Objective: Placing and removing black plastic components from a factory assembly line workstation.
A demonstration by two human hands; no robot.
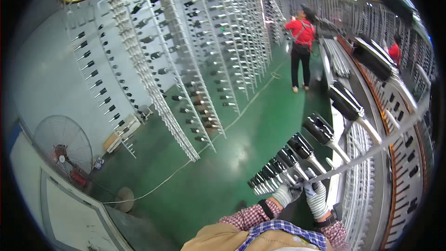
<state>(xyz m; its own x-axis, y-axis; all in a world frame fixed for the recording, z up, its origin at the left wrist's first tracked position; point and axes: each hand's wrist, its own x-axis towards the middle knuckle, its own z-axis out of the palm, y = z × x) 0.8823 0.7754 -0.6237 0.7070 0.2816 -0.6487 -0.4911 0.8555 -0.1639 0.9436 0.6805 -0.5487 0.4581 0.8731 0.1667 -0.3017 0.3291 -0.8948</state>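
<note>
A long pale rack bar (360,155) slants across the right side in front of me, carrying several glossy black hollow parts (319,128) on light stems. My left hand (287,194), in a grey glove, is closed by the lower stretch of the bar, under the nearer black parts; what its fingers hold is hidden. My right hand (317,196), gloved in white and grey, is just right of it, its fingers wrapped at the bar. Both hands are close together, and a checked sleeve shows on each forearm.
Tall racks of black parts (186,65) hang over the green floor (237,151). A large fan (62,151) stands left. On the right runs a conveyor with orange edging (395,167), beside stacked metal bars (357,190). A person in red (302,37) stands farther off by racks.
</note>
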